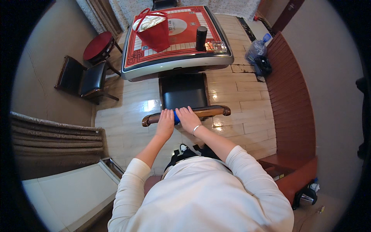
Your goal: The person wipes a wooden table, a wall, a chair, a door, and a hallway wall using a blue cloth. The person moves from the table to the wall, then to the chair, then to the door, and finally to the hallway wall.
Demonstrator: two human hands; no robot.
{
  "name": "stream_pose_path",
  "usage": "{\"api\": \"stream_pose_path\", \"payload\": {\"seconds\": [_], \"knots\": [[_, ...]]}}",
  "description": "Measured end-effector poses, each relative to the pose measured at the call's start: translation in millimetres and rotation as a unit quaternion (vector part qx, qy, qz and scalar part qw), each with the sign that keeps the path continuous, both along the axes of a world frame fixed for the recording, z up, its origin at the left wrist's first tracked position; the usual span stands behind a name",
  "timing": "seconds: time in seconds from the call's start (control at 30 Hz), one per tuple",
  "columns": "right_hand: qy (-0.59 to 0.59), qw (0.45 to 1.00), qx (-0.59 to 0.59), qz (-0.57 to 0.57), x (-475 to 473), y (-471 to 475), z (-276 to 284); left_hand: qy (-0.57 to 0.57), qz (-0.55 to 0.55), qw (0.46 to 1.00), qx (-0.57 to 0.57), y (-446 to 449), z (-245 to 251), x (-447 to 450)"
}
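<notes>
Both my hands are side by side on the wooden top rail [211, 111] of a chair with a black padded seat [185, 98]. A bunched blue cloth [176, 118] shows between them on the rail. My left hand [166, 124] lies over the rail at the cloth's left edge, fingers together and pointing away from me. My right hand [187, 118], with a silver bracelet [196, 130] at the wrist, presses over the cloth's right side. How much cloth is under each palm is hidden. The rail's two carved ends stick out past my hands.
Beyond the chair stands a mahjong table [150, 69] bearing a red bag [155, 36], a black cylinder [201, 38] and a clear ashtray-like dish [219, 47]. Another chair [92, 79] and a red round stool [98, 45] stand left. A wooden partition [289, 95] and water bottle [256, 49] are right.
</notes>
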State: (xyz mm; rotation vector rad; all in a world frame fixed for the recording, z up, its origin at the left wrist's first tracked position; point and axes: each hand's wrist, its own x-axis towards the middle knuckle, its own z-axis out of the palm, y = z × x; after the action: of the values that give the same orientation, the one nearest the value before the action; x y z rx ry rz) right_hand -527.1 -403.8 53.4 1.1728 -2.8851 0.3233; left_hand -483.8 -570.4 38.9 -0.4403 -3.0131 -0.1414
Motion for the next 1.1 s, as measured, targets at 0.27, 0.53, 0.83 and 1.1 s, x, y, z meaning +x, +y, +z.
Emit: {"api": "stream_pose_path", "payload": {"seconds": [0.27, 0.53, 0.83, 1.1], "knots": [[0.078, 0.989, 0.055, -0.114, -4.1, 108.5, -7.8, 0.027, -0.121, 0.992, 0.015, 104.1, -5.7, -41.0], [0.073, 0.98, 0.053, -0.175, -10.5, 143.2, -11.7, -0.001, -0.162, 0.984, 0.075, 146.6, 3.3, -54.2], [-0.008, 0.986, -0.113, -0.12, -17.6, 164.9, 1.8, -0.01, -0.193, 0.968, 0.163, 149.2, 14.7, -52.1], [-0.063, 0.947, -0.31, -0.06, -23.1, 207.8, 11.9, -0.025, -0.133, 0.954, 0.267, 179.8, 28.4, -40.8]]}}
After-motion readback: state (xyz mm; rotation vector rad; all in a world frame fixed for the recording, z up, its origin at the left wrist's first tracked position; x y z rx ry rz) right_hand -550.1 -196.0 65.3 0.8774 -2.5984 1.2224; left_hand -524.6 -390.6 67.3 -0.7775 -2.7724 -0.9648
